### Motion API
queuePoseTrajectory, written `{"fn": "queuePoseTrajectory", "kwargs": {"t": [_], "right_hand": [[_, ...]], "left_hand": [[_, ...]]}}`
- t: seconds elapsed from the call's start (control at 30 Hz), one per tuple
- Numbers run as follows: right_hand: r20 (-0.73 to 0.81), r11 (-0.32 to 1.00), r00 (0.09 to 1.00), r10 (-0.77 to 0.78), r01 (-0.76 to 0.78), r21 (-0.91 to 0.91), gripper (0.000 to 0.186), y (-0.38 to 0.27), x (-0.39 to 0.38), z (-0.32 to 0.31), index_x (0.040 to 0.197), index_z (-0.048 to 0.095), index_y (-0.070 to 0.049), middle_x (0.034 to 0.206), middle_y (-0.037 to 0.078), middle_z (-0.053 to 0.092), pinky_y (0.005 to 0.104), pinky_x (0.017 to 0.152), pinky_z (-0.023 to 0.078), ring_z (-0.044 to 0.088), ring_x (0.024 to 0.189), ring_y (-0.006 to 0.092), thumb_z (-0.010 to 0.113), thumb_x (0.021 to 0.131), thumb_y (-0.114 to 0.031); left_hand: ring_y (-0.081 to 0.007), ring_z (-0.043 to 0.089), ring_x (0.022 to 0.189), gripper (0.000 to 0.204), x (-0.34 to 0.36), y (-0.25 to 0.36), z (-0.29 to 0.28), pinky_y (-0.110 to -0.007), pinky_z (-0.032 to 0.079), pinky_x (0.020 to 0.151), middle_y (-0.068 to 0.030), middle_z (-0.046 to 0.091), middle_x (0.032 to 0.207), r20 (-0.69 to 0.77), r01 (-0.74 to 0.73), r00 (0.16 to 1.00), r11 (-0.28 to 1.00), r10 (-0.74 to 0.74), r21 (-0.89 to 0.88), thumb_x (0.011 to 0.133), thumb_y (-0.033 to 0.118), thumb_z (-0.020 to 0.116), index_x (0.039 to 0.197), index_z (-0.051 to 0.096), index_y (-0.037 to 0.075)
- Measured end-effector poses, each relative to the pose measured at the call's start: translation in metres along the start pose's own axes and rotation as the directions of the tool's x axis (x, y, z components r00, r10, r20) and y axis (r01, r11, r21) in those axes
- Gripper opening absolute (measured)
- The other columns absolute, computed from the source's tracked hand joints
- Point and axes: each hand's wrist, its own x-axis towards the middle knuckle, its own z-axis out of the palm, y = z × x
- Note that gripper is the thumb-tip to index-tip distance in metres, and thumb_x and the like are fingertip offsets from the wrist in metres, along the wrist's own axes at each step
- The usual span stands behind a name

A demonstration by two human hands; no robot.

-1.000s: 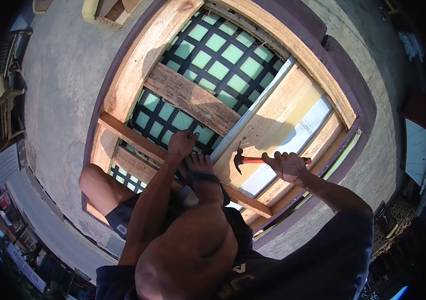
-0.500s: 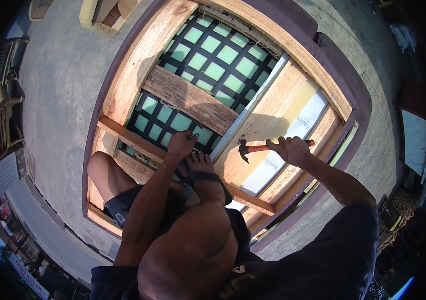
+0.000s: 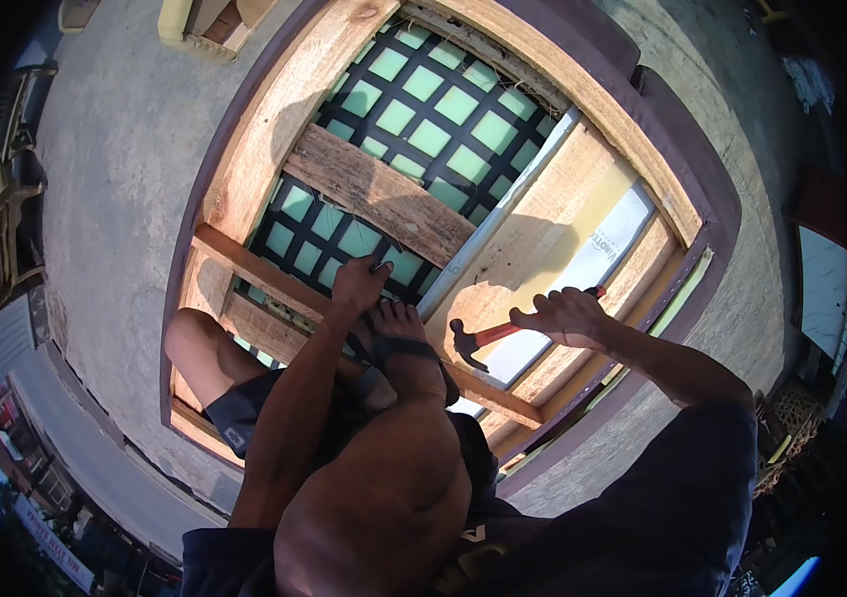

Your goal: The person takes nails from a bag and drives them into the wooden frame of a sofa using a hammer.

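Note:
My left hand [image 3: 356, 286] is closed on a small dark object I cannot make out, beside my sandalled foot [image 3: 399, 340] and over dark webbing straps [image 3: 340, 100] with pale green foam behind them. My right hand [image 3: 563, 318] grips the red handle of a claw hammer [image 3: 493, 334]; its dark head hangs over a pale board [image 3: 503, 269] with a white printed strip. Around these lies an upturned furniture frame of raw wooden rails [image 3: 379, 189], edged in dark purple fabric [image 3: 717, 199]. My bent legs rest across its near part.
Pale concrete ground [image 3: 110, 199] surrounds the frame. Cream and brown furniture [image 3: 5, 209] stands at the far left, a cream upholstered piece [image 3: 207, 28] at the top left. A grey road [image 3: 75, 438] shows at lower left. A white panel [image 3: 827, 279] and stacked items [image 3: 787, 448] sit at right.
My right hand and the hammer rose slightly half a second ago and have now dropped, the head moving down and left toward my foot. My left hand has hardly moved.

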Motion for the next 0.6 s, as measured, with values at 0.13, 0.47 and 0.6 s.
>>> {"fn": "queuePoseTrajectory", "kwargs": {"t": [0.13, 0.47, 0.6], "right_hand": [[0.377, 0.972, 0.923, 0.076, -0.153, 0.179, 0.033, -0.010, 0.025, -0.021, 0.123, 0.048, -0.019, 0.070, 0.005, 0.053, 0.0344, 0.042, 0.047, 0.062, 0.056, 0.0195, 0.054, 0.091, -0.022], [-0.073, 0.897, 0.979, -0.192, 0.205, 0.392, 0.028, -0.003, 0.016, -0.025, 0.120, 0.052, -0.017, 0.066, 0.005, 0.052, 0.0360, 0.041, 0.049, 0.060, 0.049, 0.0215, 0.053, 0.092, -0.024], [0.375, 0.959, 0.911, 0.174, -0.244, 0.147, 0.026, 0.012, 0.015, -0.004, 0.116, 0.051, -0.011, 0.065, 0.007, 0.053, 0.0400, 0.040, 0.048, 0.063, 0.052, 0.0238, 0.053, 0.093, -0.021]], "left_hand": [[-0.0425, 0.066, 0.093, 0.045, 0.002, -0.012, 0.007, -0.045, 0.052, 0.082, -0.0259, 0.068, 0.092, -0.093, -0.035, 0.995, 0.999, 0.031, -0.034, 0.088, 0.041, 0.062, 0.100, 0.070, -0.001], [-0.0378, 0.069, 0.087, 0.043, -0.006, 0.014, -0.012, -0.044, 0.052, 0.078, -0.0256, 0.068, 0.084, -0.030, 0.086, 0.995, 0.976, -0.094, -0.200, 0.088, 0.040, 0.064, 0.096, 0.070, -0.002], [-0.0408, 0.067, 0.090, 0.043, 0.002, -0.012, 0.004, -0.043, 0.052, 0.080, -0.0263, 0.068, 0.089, -0.126, -0.032, 0.992, 0.993, 0.018, -0.113, 0.088, 0.040, 0.063, 0.098, 0.070, -0.002]]}}
